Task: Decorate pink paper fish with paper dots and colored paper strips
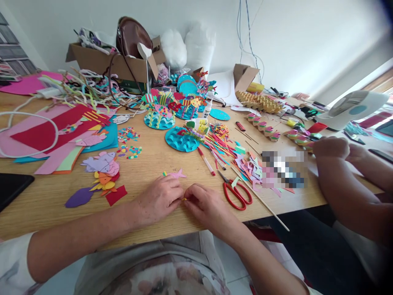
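Near the table's front edge, my left hand (161, 196) and my right hand (206, 205) meet at the fingertips. A tiny yellow piece (184, 199) shows between the closed fingers of my right hand. What my left fingers pinch is hidden. Just beyond my left hand lies a pink paper fish (178, 173), partly covered by the hand. Red-handled scissors (236, 196) rest right of my right hand. To the left are purple fish cutouts (100, 162), a red paper piece (116, 195) and a purple shape (79, 197). Small coloured dots (129, 151) lie behind them.
Blue wavy discs (182, 139) with paper fish stand mid-table, near a glue bottle (207, 110). A wooden stick (260, 198) overhangs the front edge. Paper scraps (251, 169) lie right of centre. Another person's arms (346, 184) are at the right. A cardboard box (101, 65) stands behind.
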Tool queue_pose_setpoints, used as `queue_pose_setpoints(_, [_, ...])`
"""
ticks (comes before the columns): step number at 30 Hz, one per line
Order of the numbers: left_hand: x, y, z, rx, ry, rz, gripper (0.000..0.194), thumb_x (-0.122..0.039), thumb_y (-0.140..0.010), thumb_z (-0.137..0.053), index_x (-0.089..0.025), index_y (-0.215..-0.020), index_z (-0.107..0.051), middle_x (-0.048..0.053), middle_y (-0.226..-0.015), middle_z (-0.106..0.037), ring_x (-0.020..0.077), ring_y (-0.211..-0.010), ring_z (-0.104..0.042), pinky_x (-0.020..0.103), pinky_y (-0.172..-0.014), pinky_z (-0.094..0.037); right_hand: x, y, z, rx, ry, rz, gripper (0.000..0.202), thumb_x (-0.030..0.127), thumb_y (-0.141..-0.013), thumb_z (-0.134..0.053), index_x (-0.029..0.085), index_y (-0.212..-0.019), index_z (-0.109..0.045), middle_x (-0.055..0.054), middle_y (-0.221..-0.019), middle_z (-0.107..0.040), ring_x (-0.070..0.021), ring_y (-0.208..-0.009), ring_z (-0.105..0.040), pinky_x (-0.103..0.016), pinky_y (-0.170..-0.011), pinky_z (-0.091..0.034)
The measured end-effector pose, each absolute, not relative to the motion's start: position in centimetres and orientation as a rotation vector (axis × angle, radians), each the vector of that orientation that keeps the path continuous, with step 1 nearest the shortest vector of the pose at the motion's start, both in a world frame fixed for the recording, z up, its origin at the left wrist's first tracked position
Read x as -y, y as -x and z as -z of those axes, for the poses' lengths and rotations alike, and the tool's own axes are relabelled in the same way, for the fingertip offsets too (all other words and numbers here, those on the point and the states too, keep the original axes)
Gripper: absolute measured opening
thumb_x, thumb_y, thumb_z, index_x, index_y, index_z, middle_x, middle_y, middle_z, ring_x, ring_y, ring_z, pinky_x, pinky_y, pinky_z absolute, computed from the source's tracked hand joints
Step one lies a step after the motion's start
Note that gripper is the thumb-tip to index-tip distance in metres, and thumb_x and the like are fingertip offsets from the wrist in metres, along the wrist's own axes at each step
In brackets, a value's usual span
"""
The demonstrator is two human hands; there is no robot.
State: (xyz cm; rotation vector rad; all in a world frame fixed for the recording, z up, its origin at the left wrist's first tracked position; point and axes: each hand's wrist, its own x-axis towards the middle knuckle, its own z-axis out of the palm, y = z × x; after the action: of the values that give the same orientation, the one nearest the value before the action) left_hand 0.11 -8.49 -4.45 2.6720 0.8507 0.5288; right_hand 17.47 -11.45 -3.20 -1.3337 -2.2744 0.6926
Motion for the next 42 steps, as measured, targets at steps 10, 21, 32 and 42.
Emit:
queue_pose_setpoints(10, [6.0, 4.1, 2.8, -0.731, -2.812, -0.612, 0.032, -0.006, -0.084, -0.035, -0.016, -0.104, -0.057, 0.006, -0.1, -0.062, 0.0174, -0.094, -0.051, 0.031, -0.083, -0.043, 11.7, -17.3, 3.4, 2.245, 1.359, -0.64, 0.013, 0.006, -0.077, -0.047, 0.017, -0.074, -0.052, -0.001, -0.072, -0.057, -0.0114, -0.064, -0.051, -0.021, -0.057, -0.036])
queue_pose_setpoints(21, [6.0, 5.1, 4.2, -0.635, -3.064, -0.415, 0.038, -0.007, -0.085, -0.032, -0.016, -0.116, -0.053, 0.006, -0.11, -0.06, 0.0194, -0.107, -0.044, 0.033, -0.091, -0.041, 11.5, -17.3, 3.2, 2.175, 1.384, -0.645, 0.012, 0.007, -0.077, -0.048, 0.017, -0.069, -0.05, 0.0, -0.068, -0.054, -0.0105, -0.061, -0.049, -0.021, -0.056, -0.035])
queue_pose_setpoints(32, [6.0, 5.1, 4.6, -0.612, -3.115, -0.409, 0.034, -0.008, -0.085, -0.035, -0.017, -0.113, -0.054, 0.007, -0.108, -0.061, 0.02, -0.107, -0.045, 0.034, -0.09, -0.04, 11.5, -17.4, 3.2, 2.162, 1.405, -0.659, 0.015, 0.003, -0.072, -0.046, 0.017, -0.068, -0.048, 0.001, -0.066, -0.053, -0.0106, -0.06, -0.048, -0.021, -0.055, -0.035])
queue_pose_setpoints(42, [5.8, 5.4, 4.7, -0.555, -3.224, -0.347, 0.032, -0.009, -0.088, -0.033, -0.015, -0.112, -0.054, 0.007, -0.11, -0.06, 0.0228, -0.111, -0.042, 0.037, -0.091, -0.038, 11.3, -17.6, 3.5, 2.103, 1.417, -0.673, 0.013, 0.007, -0.074, -0.047, 0.017, -0.067, -0.049, 0.0, -0.066, -0.054, -0.0114, -0.06, -0.049, -0.022, -0.055, -0.035])
